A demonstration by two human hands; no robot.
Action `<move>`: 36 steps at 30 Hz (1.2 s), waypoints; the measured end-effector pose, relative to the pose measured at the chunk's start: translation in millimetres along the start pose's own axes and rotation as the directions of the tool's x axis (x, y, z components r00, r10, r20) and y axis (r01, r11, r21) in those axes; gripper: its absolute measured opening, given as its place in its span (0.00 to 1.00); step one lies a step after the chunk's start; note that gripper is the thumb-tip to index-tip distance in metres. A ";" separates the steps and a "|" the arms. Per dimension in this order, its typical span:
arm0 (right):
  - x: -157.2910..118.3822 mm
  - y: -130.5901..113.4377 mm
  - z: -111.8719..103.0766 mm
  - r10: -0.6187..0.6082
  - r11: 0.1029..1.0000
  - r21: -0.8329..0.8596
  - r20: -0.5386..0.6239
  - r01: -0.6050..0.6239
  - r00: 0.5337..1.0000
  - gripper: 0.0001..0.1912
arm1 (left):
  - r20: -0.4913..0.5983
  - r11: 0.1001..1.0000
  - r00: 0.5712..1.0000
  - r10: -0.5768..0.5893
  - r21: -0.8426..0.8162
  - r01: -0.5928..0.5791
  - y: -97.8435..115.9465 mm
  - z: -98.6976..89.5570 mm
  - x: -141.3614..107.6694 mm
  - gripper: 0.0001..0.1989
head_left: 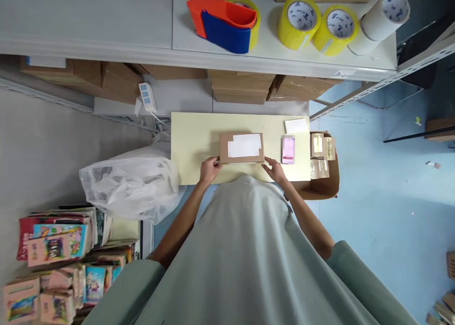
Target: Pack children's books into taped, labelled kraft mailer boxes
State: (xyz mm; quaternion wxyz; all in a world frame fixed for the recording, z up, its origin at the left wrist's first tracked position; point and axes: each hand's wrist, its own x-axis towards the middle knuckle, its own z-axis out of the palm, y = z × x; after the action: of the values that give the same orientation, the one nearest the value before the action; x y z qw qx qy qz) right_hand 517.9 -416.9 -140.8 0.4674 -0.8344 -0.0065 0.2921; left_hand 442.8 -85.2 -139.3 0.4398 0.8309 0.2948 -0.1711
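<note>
Head view: left hand (209, 168) and right hand (275, 169), fingers curled, touch the near corners of a flat brown cardboard box with a white label (241, 148) on the pale yellow table (192, 140).

The print on the white label (244, 146) stuck to the flat brown cardboard box (241, 148) was too small to read, and the face of the small pink card (288, 149) lying beside it was blurred out. The person's pale green shirt (249, 249) hid the near edge of the cream tabletop (194, 140). The colourful stacked booklets (53, 263) ran off the left edge.
</note>
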 end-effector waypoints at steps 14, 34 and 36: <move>51.9 41.2 -157.6 -0.100 0.986 0.126 -0.054 0.106 0.993 0.33 | -0.310 0.961 0.924 -0.226 0.081 0.263 64.4 16.8 -1.4 0.30; 38.2 26.3 -44.1 0.056 0.997 0.027 0.445 -0.076 0.894 0.38 | -0.057 0.742 0.871 -0.489 -0.552 0.380 52.8 38.5 -12.0 0.18; 35.2 17.1 -35.4 0.061 0.998 -0.029 0.465 -0.053 0.883 0.38 | -0.071 0.737 0.863 -0.500 -0.558 0.381 49.7 41.9 -12.5 0.20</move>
State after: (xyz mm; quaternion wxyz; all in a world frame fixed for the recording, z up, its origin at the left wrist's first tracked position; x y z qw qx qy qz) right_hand 560.0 -444.0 -157.2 0.4371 -0.7432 -0.0961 0.4973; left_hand 464.0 -146.1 -124.4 0.5617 0.5971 0.5652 -0.0920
